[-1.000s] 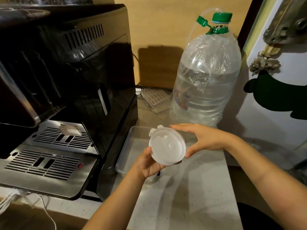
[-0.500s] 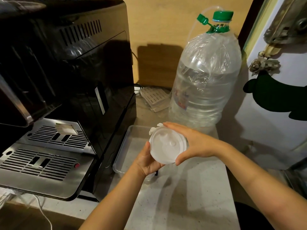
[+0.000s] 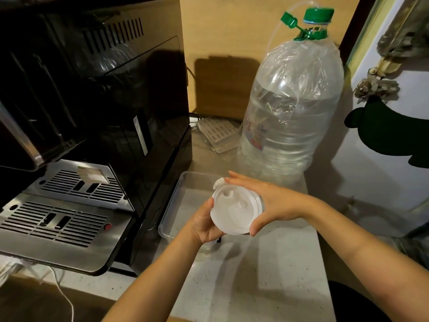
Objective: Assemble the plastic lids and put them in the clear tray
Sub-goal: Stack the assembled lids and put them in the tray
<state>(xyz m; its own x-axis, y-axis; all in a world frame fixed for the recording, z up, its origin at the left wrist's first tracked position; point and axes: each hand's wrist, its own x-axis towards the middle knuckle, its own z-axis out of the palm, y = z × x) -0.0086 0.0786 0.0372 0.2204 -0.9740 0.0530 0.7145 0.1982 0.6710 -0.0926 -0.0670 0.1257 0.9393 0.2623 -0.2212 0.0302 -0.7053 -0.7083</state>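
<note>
Assembly step. The left hand (image 3: 204, 225) grips the plastic lid (image 3: 234, 211) from below; the right hand (image 3: 269, 201) has its fingers (image 3: 236, 180) wrapped over the far rim, thumb at the near edge. The lid is held above the clear tray (image 3: 176, 205) on the bench (image 3: 255, 275). Next, judged: press the parts together, then lower into the tray. One second earlier the right hand was open beside the lid; it has since closed on it.
</note>
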